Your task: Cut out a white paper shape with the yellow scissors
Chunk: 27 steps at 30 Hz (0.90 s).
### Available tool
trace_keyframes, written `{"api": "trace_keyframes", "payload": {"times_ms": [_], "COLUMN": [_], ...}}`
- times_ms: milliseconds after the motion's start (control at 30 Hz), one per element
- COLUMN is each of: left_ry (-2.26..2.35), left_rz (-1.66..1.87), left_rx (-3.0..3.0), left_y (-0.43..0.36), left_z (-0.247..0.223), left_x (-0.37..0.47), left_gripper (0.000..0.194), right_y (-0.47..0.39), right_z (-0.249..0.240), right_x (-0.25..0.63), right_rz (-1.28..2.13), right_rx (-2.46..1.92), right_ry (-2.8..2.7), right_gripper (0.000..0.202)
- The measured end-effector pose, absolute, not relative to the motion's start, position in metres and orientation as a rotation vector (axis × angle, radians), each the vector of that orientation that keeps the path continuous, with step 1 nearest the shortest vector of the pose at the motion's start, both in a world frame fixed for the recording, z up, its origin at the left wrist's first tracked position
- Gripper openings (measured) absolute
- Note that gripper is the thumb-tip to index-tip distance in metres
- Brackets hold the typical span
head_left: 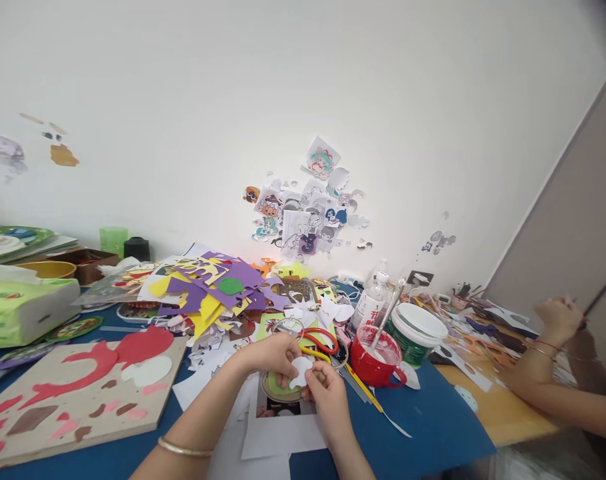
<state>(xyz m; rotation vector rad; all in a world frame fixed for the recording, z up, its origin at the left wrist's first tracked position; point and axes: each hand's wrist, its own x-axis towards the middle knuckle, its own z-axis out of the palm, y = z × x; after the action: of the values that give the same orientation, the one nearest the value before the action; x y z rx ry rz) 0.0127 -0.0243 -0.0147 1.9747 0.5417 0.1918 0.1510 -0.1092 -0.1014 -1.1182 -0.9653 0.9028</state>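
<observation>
A small white paper cutout (301, 371) with a rounded, notched edge is pinched between both hands. My left hand (277, 355) grips its left side, fingers closed. From the lower right, my right hand (325, 389) holds the other edge between thumb and fingers. Directly beneath lies a white sheet with a printed photo (281, 432), partly covered by the hands. Just beyond are red-handled scissors (327, 335) and a yellow handle (315, 353). To the right stands a red cup (375, 367) of white paste with a brush-like stick in it.
At left lies a board (167, 381) with red, brown, pink and white cut shapes. Purple and yellow paper scraps (217, 287) are heaped against the wall. A white tub (423, 327) and a clear bottle (371, 300) stand behind the cup. Another person's arm (547, 380) rests at far right.
</observation>
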Motion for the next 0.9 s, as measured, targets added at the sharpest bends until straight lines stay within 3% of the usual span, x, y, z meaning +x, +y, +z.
{"api": "trace_keyframes", "payload": {"times_ms": [267,900], "left_ry": [0.517,0.529], "left_rz": [0.088,0.058], "left_rx": [1.930,1.894], "left_y": [-0.019,-0.026], "left_z": [-0.022,-0.019], "left_x": [0.013,0.018], "left_gripper": [0.017,0.019], "right_y": [-0.114,-0.109], "right_z": [-0.096,-0.106], "right_x": [0.149,0.152], "right_rz": [0.847,0.793], "right_rx": [-1.127,-1.102], "right_ry": [-0.841,-0.819], "right_gripper": [0.040,0.039]}}
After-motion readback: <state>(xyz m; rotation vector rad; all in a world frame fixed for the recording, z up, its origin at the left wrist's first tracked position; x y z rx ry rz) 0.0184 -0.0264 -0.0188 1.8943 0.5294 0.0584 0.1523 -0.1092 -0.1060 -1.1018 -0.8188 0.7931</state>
